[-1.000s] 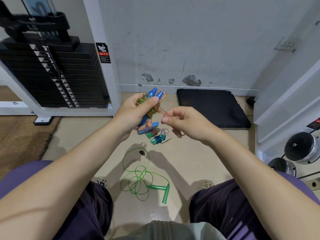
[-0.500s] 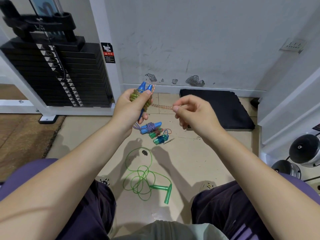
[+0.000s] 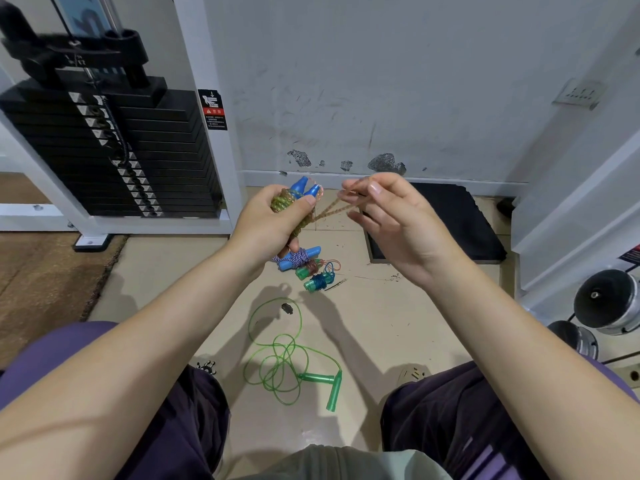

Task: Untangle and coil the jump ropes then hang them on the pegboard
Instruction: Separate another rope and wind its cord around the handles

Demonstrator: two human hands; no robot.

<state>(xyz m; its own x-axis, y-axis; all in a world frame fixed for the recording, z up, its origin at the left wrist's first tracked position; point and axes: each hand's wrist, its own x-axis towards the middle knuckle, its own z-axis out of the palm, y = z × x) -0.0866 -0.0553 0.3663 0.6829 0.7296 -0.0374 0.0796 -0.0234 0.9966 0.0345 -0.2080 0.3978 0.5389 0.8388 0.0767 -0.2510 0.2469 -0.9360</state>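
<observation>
Left hand (image 3: pixel 266 223) grips wrapped rope bundle (image 3: pixel 294 206); right hand (image 3: pixel 391 216) pinches its cord (image 3: pixel 334 210)

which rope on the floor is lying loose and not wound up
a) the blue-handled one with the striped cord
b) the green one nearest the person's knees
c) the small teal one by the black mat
b: the green jump rope sprawls in loose loops on the floor with its handles side by side, while the blue-handled bundle and the teal bundle farther off each have cord wound round their handles.
</observation>
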